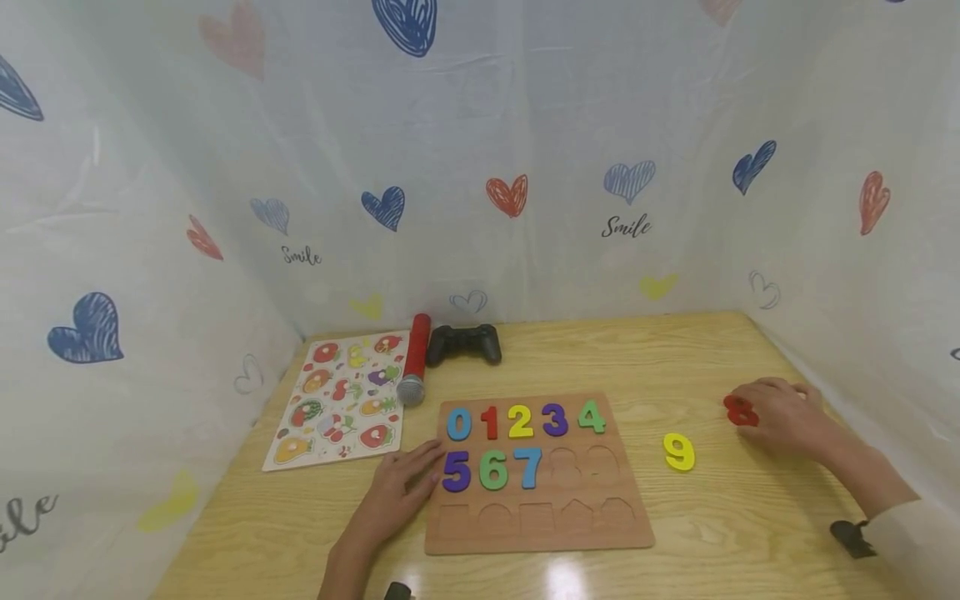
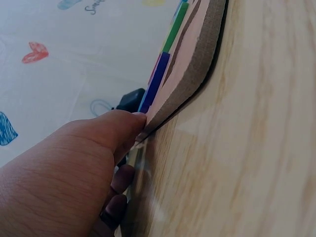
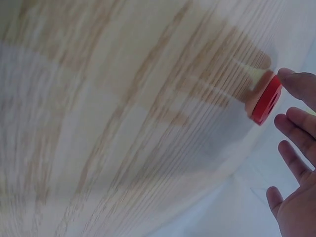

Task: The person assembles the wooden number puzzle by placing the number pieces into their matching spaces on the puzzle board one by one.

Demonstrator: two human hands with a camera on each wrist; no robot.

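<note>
A wooden number board point(image 1: 540, 529) lies flat with digits 0 to 7 seated in its upper rows. At its left edge rests my left hand point(image 1: 397, 487), the thumb touching the rim beside the purple 5 point(image 1: 456, 472). In the left wrist view the left hand point(image 2: 79, 153) has its other fingers lower, beside the board's edge point(image 2: 185, 84). My right hand point(image 1: 787, 417) is at the red 8 point(image 1: 741, 410) on the right of the table. The right wrist view shows the red 8 point(image 3: 266, 100) near the thumb, the fingers point(image 3: 296, 131) spread apart. A yellow 9 point(image 1: 678, 452) lies between board and right hand.
A fruit puzzle board point(image 1: 281, 404) lies at the left. Beside it are a red microphone point(image 1: 416, 358) and a black game controller point(image 1: 464, 342) near the back. A heart-printed curtain point(image 1: 555, 275) surrounds the wooden table point(image 1: 600, 358) at the back and sides.
</note>
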